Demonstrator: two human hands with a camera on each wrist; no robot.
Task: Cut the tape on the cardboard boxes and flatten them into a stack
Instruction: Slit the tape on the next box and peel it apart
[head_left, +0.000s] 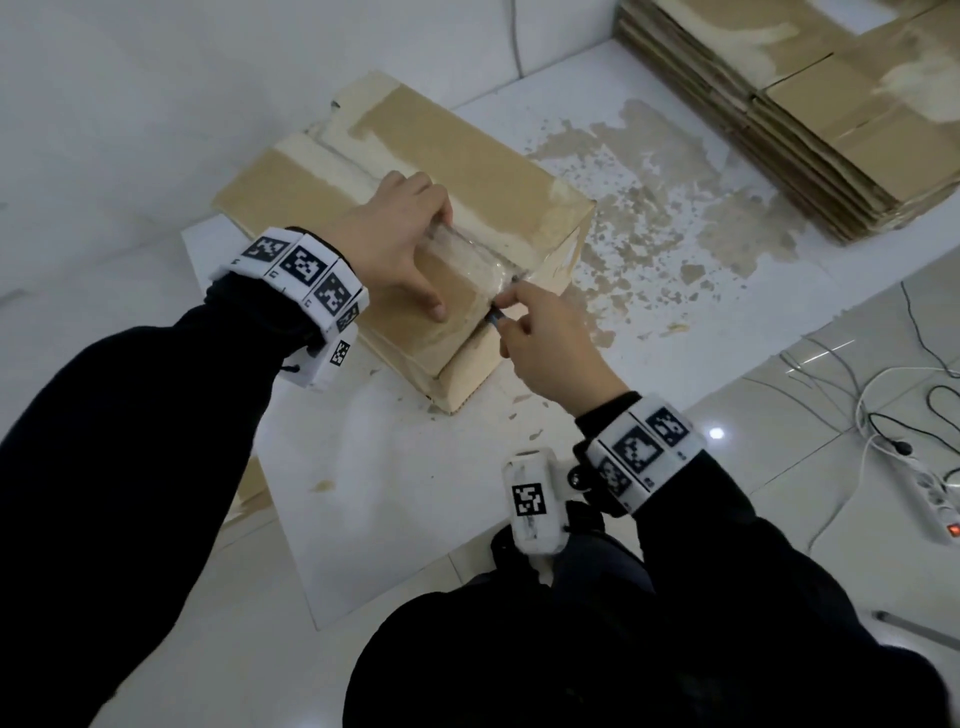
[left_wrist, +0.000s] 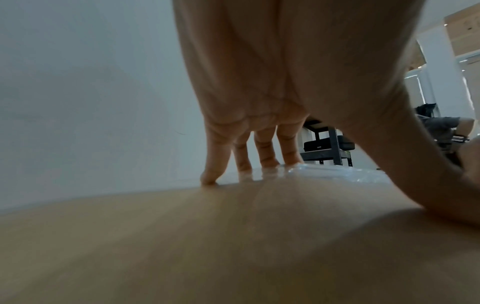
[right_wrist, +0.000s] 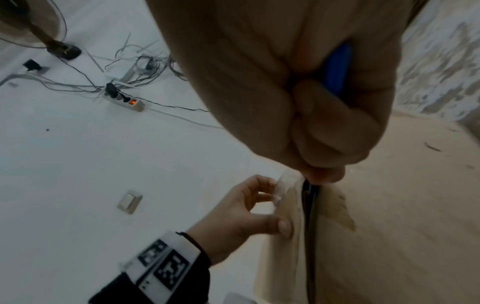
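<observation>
Surface: white board (head_left: 395, 499) lying on a pale tiled floor, its middle right part peeled and flecked brown.
Box: 1 cardboard box (head_left: 467, 171) sits at the centre of the head view on the board, long axis running from upper left to lower right; torn whitish strips mark its top.
Tape: clear tape (head_left: 470, 254) runs along the top seam of the box toward its near end, wrinkled and shiny; in the left wrist view it shows as a glossy strip (left_wrist: 335, 171) just past the fingertips.
Left hand: left hand (head_left: 400, 244) is spread on the box top, fingers straight, tips pressing the cardboard and the tape edge, thumb splayed toward the lower part of the frame; it holds nothing.
Right hand: right hand (head_left: 545, 343) is at the near end of the seam, fingers curled tight round a blue cutter (right_wrist: 337, 70); thumb and forefinger pinch near its tip, where a dark blade (right_wrist: 309, 193) enters the gap between the flaps.
Seam: flaps are parted just below the blade in the right wrist view.
Stack: flattened boxes (head_left: 810, 114) lie piled at the upper right of the head view, well apart from the box.
Floor: power strip (head_left: 935, 506) with a lit red switch and loose cables at the right edge.
</observation>
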